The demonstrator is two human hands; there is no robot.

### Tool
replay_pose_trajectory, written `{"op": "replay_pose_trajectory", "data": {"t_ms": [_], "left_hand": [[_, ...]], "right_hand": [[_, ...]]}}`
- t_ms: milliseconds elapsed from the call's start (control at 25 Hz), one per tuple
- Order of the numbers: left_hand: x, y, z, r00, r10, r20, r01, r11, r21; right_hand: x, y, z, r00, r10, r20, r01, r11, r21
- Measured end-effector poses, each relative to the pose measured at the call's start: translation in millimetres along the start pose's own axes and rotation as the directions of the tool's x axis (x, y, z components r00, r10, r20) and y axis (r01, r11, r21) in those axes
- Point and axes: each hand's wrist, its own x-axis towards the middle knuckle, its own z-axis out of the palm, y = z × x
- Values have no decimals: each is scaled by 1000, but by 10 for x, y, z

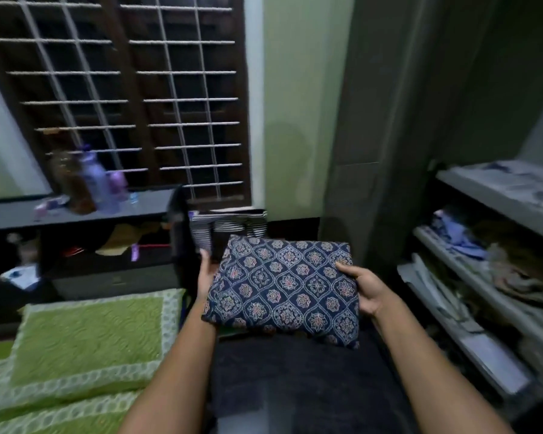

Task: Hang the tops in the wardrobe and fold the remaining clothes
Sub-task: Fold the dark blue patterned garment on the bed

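Lower centre: dark floor strip (295, 380) open between bed (76, 355) at left and wardrobe shelves (483, 277) at right | Right: shelves crowded with piled clothes (514, 270) | Centre: striped basket (229, 227) beyond the held folded garment (282, 289) | Upper left: barred window (123, 89) closes off passage.

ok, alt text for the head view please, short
Two bare hands hold a folded navy patterned cloth in the air, left hand under its left edge, right hand gripping its right edge. Open wardrobe shelves with clothes stand at right, a green bed at left, a barred window behind.
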Motion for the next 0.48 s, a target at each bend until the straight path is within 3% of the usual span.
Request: {"op": "replay_pose_trajectory", "data": {"t_ms": [80, 120, 200, 320, 480], "left_hand": [[673, 41, 188, 993, -116, 9, 108, 950, 293], [1028, 9, 291, 988, -155, -10, 141, 868, 475], [1687, -108, 587, 964, -267, -13, 205, 705, 679], [2557, -318, 1195, 933, -349, 91, 168, 642, 748], [3311, -614, 2152, 895, -320, 311, -54, 615, 787]], "right_hand": [[286, -179, -359, 995, -15, -94, 12, 999, -35], [410, -274, -507, 988, -34, -152, 27, 998, -49], [631, -457, -810, 956, -71, -286, 50, 996, -79], [806, -738, -1243, 850, -171, -498, 129, 984, -119], [786, -1023, -1688, 617, -318, -720, 248, 947, -205]]}}
